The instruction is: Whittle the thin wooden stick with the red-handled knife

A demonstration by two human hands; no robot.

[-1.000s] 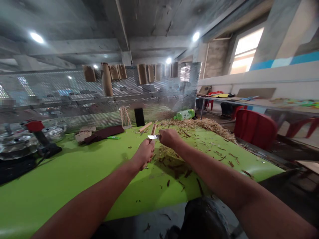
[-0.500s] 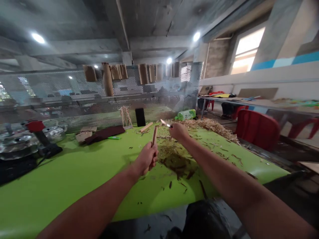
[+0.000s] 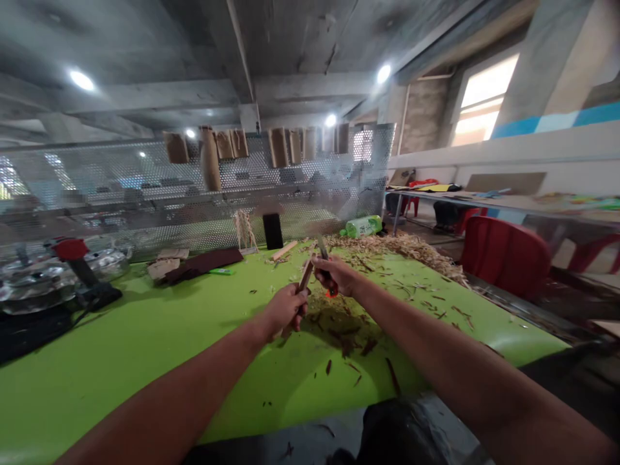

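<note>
A: Where's the stick?
B: Wooden stick [image 3: 305, 279] gripped in your closed left hand [image 3: 287, 310], top end just beside your right hand [image 3: 335, 274], which is closed on an orange-handled knife [image 3: 330, 293]. Wood shavings [image 3: 387, 247] beyond it, on the green table [image 3: 121, 361]

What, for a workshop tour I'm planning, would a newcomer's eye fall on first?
The green table comes first, with pale shavings heaped along its far side. Mid-table, the left hand grips a wooden stick and the right hand an orange-handled knife. Brown bags hang on a perforated metal screen behind.
</note>
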